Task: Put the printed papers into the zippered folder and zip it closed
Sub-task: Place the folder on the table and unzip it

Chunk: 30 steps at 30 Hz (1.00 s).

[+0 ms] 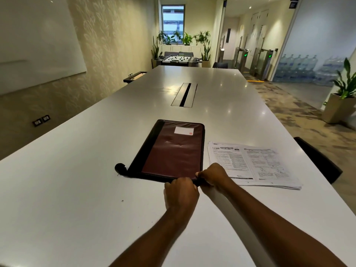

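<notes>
Both hands are working side by side, almost touching. The left hand (181, 191) is curling its fingers over the near edge of the folder (173, 151), and the right hand (212, 175) is pinching that edge at its near right corner. The fingers are hiding the zip pull, so which hand has it is unclear. The folder is lying flat and closed on the table (77, 189), stretching away just beyond the knuckles. The papers (250, 162) are sitting in a loose stack just right of the right hand, beside the folder.
</notes>
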Tool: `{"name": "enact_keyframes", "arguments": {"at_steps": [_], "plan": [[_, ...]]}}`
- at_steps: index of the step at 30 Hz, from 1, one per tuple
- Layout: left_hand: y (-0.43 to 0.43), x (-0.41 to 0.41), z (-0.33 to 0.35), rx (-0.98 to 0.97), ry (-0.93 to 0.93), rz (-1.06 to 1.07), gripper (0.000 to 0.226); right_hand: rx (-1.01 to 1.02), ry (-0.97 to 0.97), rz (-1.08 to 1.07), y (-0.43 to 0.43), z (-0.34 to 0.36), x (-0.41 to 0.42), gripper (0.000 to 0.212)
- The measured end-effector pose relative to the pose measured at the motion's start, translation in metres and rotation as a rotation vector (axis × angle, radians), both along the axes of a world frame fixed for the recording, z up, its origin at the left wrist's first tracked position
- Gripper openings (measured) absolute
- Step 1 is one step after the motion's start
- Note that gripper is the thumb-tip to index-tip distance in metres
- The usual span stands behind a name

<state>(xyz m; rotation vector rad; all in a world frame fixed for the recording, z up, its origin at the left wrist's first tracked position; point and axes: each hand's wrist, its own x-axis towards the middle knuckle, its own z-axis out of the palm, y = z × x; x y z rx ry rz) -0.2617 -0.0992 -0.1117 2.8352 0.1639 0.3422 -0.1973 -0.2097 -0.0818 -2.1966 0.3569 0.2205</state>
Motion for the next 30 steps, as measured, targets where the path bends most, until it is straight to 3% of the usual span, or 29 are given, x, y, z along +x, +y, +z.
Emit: {"name": "enact_keyframes", "arguments": {"at_steps": [10, 20, 27, 30], "plan": [[0.027, 0.006, -0.001, -0.003, -0.023, 0.025, 0.017, 0.057, 0.035, 0.033, -0.003, -0.007, 0.011, 0.027], [0.028, 0.006, -0.015, -0.094, -0.190, -0.162, 0.021, 0.199, 0.109, 0.046, 0.004, -0.002, 0.005, 0.039], [0.035, 0.012, -0.015, -0.064, -0.188, -0.166, 0.018, 0.345, 0.160, 0.012, 0.010, 0.013, 0.010, 0.019], [0.049, 0.015, -0.015, -0.044, -0.185, -0.114, 0.025, 0.364, 0.178, 0.026, 0.009, 0.012, 0.012, 0.021]]}}
